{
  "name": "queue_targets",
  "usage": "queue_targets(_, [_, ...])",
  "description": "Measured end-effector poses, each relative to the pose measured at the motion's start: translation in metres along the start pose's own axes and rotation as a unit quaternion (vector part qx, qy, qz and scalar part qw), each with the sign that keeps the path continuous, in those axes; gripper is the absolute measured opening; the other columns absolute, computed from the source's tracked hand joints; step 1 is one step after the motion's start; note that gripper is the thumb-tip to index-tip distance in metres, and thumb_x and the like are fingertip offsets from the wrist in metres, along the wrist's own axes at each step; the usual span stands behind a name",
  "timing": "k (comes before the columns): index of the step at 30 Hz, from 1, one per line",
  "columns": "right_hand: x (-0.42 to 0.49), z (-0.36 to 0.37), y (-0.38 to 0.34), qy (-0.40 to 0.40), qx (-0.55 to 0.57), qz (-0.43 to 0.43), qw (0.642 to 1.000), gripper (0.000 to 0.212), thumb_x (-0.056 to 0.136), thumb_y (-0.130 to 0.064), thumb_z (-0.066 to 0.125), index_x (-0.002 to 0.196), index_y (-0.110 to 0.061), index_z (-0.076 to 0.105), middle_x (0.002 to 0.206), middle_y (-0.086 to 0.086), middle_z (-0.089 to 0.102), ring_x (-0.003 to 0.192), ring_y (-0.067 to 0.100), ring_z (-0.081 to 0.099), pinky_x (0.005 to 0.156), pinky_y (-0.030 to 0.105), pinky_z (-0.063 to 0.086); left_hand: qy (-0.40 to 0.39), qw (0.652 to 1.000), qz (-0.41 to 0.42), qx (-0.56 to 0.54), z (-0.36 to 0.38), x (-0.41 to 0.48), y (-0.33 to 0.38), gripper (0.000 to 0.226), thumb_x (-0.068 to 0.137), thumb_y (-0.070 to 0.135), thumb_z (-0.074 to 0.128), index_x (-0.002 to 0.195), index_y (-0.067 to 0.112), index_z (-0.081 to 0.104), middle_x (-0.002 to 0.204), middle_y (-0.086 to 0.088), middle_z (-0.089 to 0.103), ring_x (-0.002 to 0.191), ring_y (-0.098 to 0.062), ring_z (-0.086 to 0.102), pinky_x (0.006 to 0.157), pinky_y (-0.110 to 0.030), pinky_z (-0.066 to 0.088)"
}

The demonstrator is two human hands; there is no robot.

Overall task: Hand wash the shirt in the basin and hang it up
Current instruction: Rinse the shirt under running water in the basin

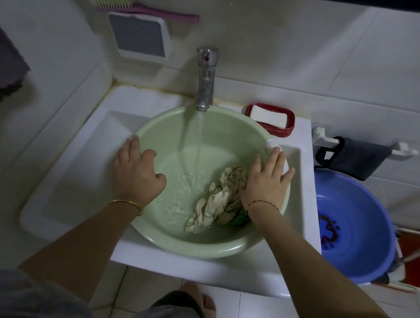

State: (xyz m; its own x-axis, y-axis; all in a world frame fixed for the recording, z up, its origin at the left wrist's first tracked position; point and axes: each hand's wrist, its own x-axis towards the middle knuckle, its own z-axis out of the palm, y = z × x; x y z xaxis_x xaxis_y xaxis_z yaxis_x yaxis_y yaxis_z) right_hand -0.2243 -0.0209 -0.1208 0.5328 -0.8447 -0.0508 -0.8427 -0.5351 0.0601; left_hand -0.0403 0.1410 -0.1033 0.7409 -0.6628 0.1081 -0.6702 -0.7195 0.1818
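Green basin [154, 235] is filling (tap [206, 82] running); your right hand [264, 186], fingers spread, is pressing the crumpled shirt [213, 203] at centre-right while your left hand [137, 172] is curling on the rim — keep soaking it evenly.

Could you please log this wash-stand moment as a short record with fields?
basin: green basin sitting in white sink
tap: faucet running into the basin
shirt: crumpled patterned shirt, wet, at basin's right side
left hand: left hand on the basin's left rim
right hand: right hand flat on right rim, beside the shirt
soap: white bar in red dish behind the basin
nearby: blue basin at right
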Motion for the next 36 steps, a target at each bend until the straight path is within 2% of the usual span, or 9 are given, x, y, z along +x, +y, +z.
queue_targets(5, [-0.0004,-0.0025,0.0001,-0.003,0.006,0.001,1.0,0.068,0.094,-0.034,0.046,0.15,-0.015,0.012,0.154,0.025,-0.013,0.143,0.039,-0.012,0.114,0.06,0.004,0.018,1.0,0.008,-0.003,0.0042,0.0006,-0.0006,0.062,0.054,0.025,0.048,0.11,0.006,0.064,0.142,-0.027,0.039,0.132,-0.043,0.034,0.107,-0.049,0.029])
queue_targets(18, [-0.0005,-0.0019,-0.0011,0.001,0.004,0.003,1.0,0.069,0.093,-0.037,0.048,0.15,-0.014,0.015,0.155,0.025,-0.011,0.144,0.04,-0.01,0.114,0.06,0.005,0.014,1.0,0.005,0.009,0.0038,0.0006,-0.0006,0.063,0.053,0.026,0.047,0.11,0.006,0.064,0.143,-0.027,0.038,0.133,-0.042,0.033,0.107,-0.049,0.028])
queue_targets(23, [-0.0005,-0.0013,-0.0012,0.006,0.003,0.005,1.0,0.068,0.093,-0.037,0.048,0.149,-0.014,0.016,0.155,0.025,-0.01,0.144,0.04,-0.009,0.114,0.06,0.006,0.0,1.0,0.01,0.012,0.0048,0.0007,-0.001,0.055,0.058,0.017,0.065,0.112,0.006,0.063,0.144,-0.027,0.036,0.134,-0.042,0.031,0.107,-0.049,0.027])
queue_targets(26, [-0.0005,-0.0015,-0.002,0.007,0.002,0.007,1.0,0.068,0.093,-0.037,0.047,0.149,-0.015,0.016,0.155,0.024,-0.01,0.144,0.039,-0.009,0.114,0.06,0.005,-0.009,1.0,0.01,0.021,0.0044,0.0012,-0.0009,0.055,0.058,0.015,0.067,0.113,0.006,0.063,0.145,-0.026,0.035,0.135,-0.041,0.03,0.107,-0.049,0.026])
queue_targets(36, [-0.0013,-0.0045,-0.0034,0.005,-0.003,0.008,1.0,0.073,0.091,-0.042,0.049,0.15,-0.015,0.014,0.155,0.024,-0.01,0.144,0.039,-0.009,0.114,0.059,0.006,0.007,1.0,0.017,0.018,0.0068,0.0015,-0.0035,0.063,0.052,0.026,0.046,0.109,0.005,0.064,0.142,-0.028,0.039,0.131,-0.043,0.034,0.105,-0.05,0.029])
